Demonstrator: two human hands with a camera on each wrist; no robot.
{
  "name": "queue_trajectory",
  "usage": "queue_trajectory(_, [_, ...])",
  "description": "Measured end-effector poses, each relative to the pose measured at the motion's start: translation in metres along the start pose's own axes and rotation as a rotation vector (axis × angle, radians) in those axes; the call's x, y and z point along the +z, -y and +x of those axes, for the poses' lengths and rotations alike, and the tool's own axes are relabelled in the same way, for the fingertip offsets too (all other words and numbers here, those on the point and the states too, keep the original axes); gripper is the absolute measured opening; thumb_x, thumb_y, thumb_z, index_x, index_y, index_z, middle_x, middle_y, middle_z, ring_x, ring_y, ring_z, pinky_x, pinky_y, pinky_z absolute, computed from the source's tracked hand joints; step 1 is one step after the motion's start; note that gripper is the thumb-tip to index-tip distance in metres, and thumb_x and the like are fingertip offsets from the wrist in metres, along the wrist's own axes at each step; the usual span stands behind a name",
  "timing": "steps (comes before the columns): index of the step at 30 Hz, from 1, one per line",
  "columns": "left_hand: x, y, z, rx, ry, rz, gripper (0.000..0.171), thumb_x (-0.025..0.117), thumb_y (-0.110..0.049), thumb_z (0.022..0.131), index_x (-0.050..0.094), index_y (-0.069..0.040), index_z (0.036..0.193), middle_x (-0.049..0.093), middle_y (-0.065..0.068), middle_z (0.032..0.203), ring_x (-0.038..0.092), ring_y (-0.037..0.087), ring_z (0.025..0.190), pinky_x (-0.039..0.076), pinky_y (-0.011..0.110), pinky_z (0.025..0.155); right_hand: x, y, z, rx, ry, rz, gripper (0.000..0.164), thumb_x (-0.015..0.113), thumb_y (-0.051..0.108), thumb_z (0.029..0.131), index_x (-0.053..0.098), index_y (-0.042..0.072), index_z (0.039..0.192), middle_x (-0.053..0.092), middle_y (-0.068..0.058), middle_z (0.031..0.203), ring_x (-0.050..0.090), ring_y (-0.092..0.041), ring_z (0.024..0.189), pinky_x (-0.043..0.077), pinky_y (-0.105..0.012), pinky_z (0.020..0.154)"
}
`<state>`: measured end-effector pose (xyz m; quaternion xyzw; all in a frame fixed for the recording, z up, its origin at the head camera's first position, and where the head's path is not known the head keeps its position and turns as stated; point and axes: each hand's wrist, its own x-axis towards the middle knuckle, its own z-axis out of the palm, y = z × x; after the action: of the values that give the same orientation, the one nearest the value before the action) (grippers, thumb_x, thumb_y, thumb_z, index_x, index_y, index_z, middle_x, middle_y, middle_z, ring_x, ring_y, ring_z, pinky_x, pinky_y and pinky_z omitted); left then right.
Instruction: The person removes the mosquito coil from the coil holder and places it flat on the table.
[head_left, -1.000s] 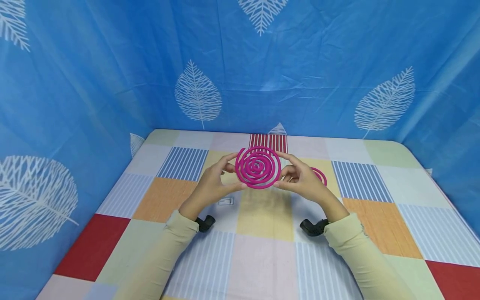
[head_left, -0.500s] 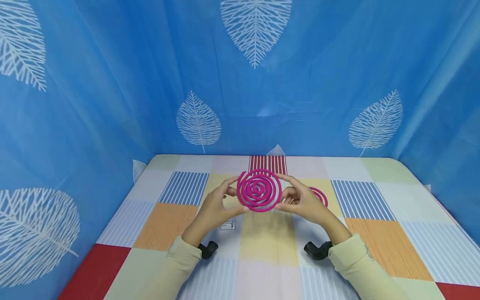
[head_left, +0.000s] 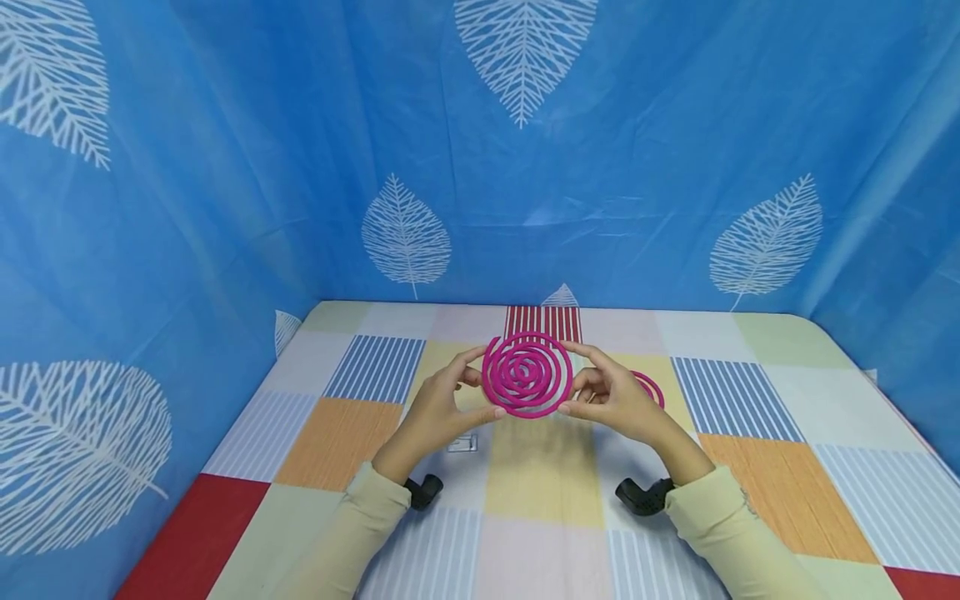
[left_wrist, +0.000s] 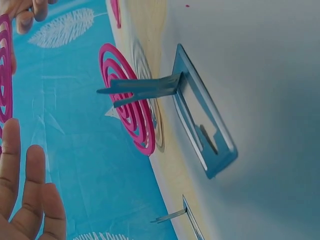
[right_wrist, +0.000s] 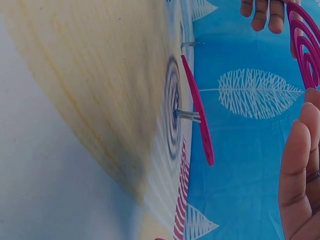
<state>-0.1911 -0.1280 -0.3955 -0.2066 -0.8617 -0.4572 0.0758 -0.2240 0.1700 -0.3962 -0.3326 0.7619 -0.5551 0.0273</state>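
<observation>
A magenta mosquito coil (head_left: 527, 414) is held upright above the table between both hands. My left hand (head_left: 438, 408) pinches its left rim with thumb and fingers; my right hand (head_left: 622, 406) pinches the right rim. Another magenta coil (left_wrist: 146, 142) rests on a metal stand's prongs (right_wrist: 187, 115) beyond, seen edge-on in the right wrist view. The held one overlaps it in the head view. Nearer lies a metal coil stand (left_wrist: 222, 162), its prongs raised and bare. Part of a further coil (head_left: 654, 389) shows behind my right hand.
Another small metal stand (left_wrist: 170, 217) appears low in the left wrist view. A patchwork cloth (head_left: 540, 492) covers the table. Blue curtains (head_left: 637, 167) with white leaf prints enclose its back and sides. Black wrist devices (head_left: 641, 497) sit under both wrists.
The head view tilted up, then shifted slightly left, so the scene sits lower than a second ago. Both hands keep their hold on the coil with little visible movement.
</observation>
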Motion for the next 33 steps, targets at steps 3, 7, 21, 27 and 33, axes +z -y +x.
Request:
queue_trajectory(3, [0.002,0.000,0.001,0.001,0.010,-0.008,0.089,0.093,-0.017,0.087,0.046,-0.005,0.162,0.075,0.008,0.114,0.067,0.038,0.114,0.052,0.065,0.101,-0.003,0.000,-0.001,-0.008,0.002,0.010,0.078,0.080,-0.009,0.092,0.040,-0.007,0.159,0.073,-0.007,0.090,0.068,-0.013,0.072,0.058,-0.026,0.064])
queue_trajectory(7, [0.002,-0.003,0.003,0.008,-0.003,-0.017,0.090,0.093,-0.015,0.087,0.046,-0.004,0.162,0.075,0.009,0.113,0.067,0.037,0.112,0.051,0.063,0.103,-0.005,0.000,0.002,-0.006,0.000,0.022,0.079,0.081,-0.009,0.091,0.041,-0.006,0.159,0.074,-0.008,0.091,0.068,-0.014,0.072,0.058,-0.025,0.065])
queue_trajectory(21, [0.011,-0.009,0.003,0.020,-0.028,-0.074,0.090,0.093,-0.007,0.085,0.046,-0.002,0.162,0.074,0.009,0.106,0.067,0.040,0.106,0.050,0.066,0.101,-0.012,0.005,-0.001,0.109,0.001,0.041,0.081,0.081,-0.012,0.089,0.040,-0.006,0.159,0.074,-0.013,0.095,0.070,-0.014,0.075,0.059,-0.025,0.069])
queue_trajectory(27, [0.016,-0.013,0.006,0.000,-0.037,-0.089,0.090,0.093,-0.007,0.085,0.046,-0.002,0.162,0.074,0.009,0.103,0.067,0.038,0.105,0.051,0.064,0.102,-0.018,0.004,-0.002,0.117,-0.008,0.033,0.083,0.080,-0.014,0.088,0.039,-0.006,0.160,0.075,-0.016,0.095,0.071,-0.014,0.075,0.059,-0.025,0.069])
queue_trajectory(33, [0.021,-0.018,0.010,-0.022,-0.036,-0.106,0.091,0.093,-0.008,0.087,0.044,-0.004,0.163,0.072,0.016,0.101,0.064,0.043,0.104,0.056,0.060,0.090,-0.025,0.006,-0.003,0.113,-0.004,0.043,0.081,0.079,-0.014,0.089,0.039,-0.007,0.160,0.075,-0.007,0.094,0.070,-0.013,0.074,0.052,-0.024,0.058])
